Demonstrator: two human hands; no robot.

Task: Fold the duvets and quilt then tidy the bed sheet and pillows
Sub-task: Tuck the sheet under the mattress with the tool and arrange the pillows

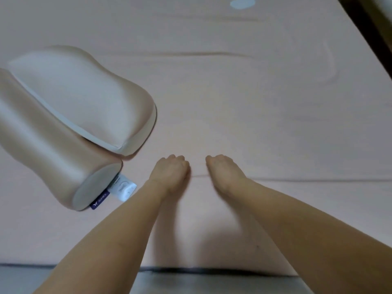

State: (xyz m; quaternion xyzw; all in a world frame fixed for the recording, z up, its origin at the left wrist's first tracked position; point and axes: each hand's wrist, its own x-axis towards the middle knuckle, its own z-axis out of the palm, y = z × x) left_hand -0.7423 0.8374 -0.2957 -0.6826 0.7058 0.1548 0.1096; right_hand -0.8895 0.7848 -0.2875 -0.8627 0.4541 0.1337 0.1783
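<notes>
A bed [191,269] fills the frame, its near edge along the bottom, covered by a pink sheet [244,115] that looks thin, soft and light, best pressed flat or pinched at a crease. At lower centre the left hand [172,171] and right hand [220,171] sit knuckles-up on a low crease, close but apart; whether the hidden fingers pinch cloth I cannot tell. Two springy pillows [84,98] overlap at left, one cut off; a pale blue patch [241,2] at top is unclear.

A pale pink cotton bed sheet [244,98] lies creased across the mattress; two contoured beige foam pillows [84,98] overlap at left.
</notes>
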